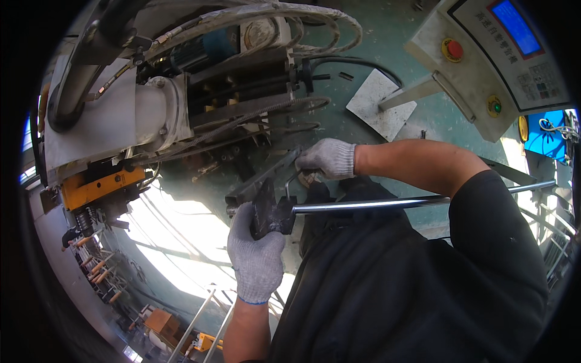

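My left hand (257,260), in a grey knitted glove, is closed around the lower left side of a dark metal bracket (263,209); its thumb lies by the block at the bracket's right end. Farther off and to the right, my gloved right hand (327,158) is closed on the upper end of a thin bent hex key (289,184). The key's lower end meets the top of the dark block, where the exact contact is hard to see. From that block a shiny metal tube (369,206) runs right, across the front of my body and past my right arm.
A large machine with hoses and a motor (209,48) stands at the far left, with a yellow part (103,186) below. At the upper right is a control console (484,66) on a floor plate (382,104). Wooden-handled tools (100,269) line the left side.
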The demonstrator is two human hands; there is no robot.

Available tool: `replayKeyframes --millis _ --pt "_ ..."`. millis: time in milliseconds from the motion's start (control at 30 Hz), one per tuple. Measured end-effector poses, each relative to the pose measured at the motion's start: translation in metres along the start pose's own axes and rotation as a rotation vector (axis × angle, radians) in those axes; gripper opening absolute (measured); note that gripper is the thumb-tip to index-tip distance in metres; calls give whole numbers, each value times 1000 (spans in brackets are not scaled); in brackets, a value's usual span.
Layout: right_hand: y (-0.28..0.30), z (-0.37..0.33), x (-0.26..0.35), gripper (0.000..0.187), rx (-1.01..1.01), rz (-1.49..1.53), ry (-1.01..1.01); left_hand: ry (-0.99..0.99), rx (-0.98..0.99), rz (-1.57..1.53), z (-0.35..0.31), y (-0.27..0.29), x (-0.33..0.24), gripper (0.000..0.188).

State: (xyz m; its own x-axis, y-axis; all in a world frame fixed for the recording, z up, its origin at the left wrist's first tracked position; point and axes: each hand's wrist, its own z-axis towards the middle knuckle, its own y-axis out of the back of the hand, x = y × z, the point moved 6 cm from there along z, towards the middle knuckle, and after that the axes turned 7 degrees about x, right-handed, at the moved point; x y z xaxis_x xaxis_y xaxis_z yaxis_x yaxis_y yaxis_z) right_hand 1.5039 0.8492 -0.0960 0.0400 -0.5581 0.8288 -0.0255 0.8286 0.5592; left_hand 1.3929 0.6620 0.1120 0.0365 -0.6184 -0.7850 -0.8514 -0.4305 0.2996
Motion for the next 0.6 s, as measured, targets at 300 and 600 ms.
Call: replayKeyframes --millis 300,600 --pt "3 0 -1 30 32 12 -15 -55 27 72 0 0 -4 46" --pt "10 2 -6 35 27 -72 -11 -128 8 43 -1 -4 -7 46"
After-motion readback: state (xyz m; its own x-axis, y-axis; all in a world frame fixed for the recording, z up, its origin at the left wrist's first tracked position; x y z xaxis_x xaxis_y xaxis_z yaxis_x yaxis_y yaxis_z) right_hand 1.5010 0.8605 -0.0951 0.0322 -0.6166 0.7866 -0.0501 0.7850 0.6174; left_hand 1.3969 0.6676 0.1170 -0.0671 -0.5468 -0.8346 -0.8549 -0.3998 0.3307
